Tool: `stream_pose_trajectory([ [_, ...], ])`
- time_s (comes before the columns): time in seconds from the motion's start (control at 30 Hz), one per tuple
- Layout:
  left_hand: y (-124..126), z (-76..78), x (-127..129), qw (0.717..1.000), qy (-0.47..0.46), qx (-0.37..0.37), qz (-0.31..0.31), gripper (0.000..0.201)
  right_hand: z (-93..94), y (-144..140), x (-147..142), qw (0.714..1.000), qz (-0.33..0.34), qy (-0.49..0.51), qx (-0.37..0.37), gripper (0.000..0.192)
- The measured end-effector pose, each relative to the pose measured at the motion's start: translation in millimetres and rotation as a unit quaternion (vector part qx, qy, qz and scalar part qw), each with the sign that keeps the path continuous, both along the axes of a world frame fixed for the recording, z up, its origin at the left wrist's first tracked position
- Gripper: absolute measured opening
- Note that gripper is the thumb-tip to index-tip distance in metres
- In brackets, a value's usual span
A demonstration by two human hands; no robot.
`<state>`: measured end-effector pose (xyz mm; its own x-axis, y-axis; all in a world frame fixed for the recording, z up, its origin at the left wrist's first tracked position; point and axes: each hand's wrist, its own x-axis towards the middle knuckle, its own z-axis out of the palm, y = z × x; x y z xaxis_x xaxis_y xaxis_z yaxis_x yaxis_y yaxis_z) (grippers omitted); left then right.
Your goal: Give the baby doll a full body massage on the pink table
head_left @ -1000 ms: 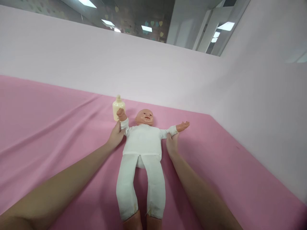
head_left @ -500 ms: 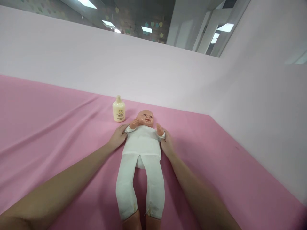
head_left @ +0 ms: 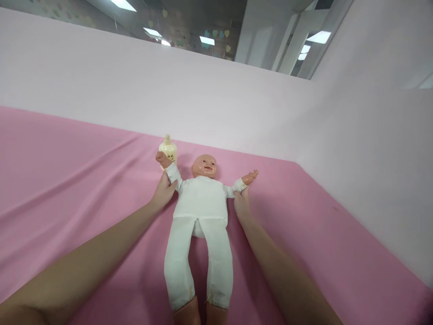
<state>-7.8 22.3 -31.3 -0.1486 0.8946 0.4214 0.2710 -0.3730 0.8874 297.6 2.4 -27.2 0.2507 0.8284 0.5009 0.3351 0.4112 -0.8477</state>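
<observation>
A baby doll [head_left: 202,198] with a white cloth body lies on its back, head away from me and legs toward me. Its arms are spread out to the sides. My left hand [head_left: 164,189] is closed around the doll's arm on the left, thumb on top of the white sleeve. On the other side, my right hand [head_left: 242,201] grips the doll's other arm just below its wrist, with part of the fingers hidden beneath. The doll's feet run off the lower edge of the view.
A cream pump bottle [head_left: 168,148] stands behind the doll's raised hand, partly covered by it. Pink cloth [head_left: 101,180] with some creases covers the surface. A white wall [head_left: 203,99] rises behind, with a window [head_left: 189,27] above it.
The doll's arms have swung outward from beside its head and chest to the sides, with my hands on them. One doll hand now overlaps the bottle. The doll's body has hardly moved.
</observation>
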Motion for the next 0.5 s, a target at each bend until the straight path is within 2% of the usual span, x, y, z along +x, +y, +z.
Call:
stream_pose_trajectory([
  [0.1, -2, 2.2, 2, 0.998, 0.054, 0.018, -0.004, 0.026, 10.2, -8, -9, 1.000, 0.008, 0.023, -0.010, 0.083],
  [0.17, -1, 1.7, 2, 0.993, 0.109, 0.029, -0.022, 0.026, 12.2, -12, -12, 0.999, 0.031, 0.011, -0.023, 0.074],
  [0.33, -3, -0.8, 0, 0.963, 0.247, 0.053, -0.093, 0.059, 8.6, -14, -12, 0.988, 0.109, -0.100, -0.039, 0.055],
  [0.5, -6, 4.0, 1, 0.962, 0.253, 0.040, -0.092, 0.065, 7.2, -12, -13, 0.990, 0.098, -0.087, -0.047, 0.052],
])
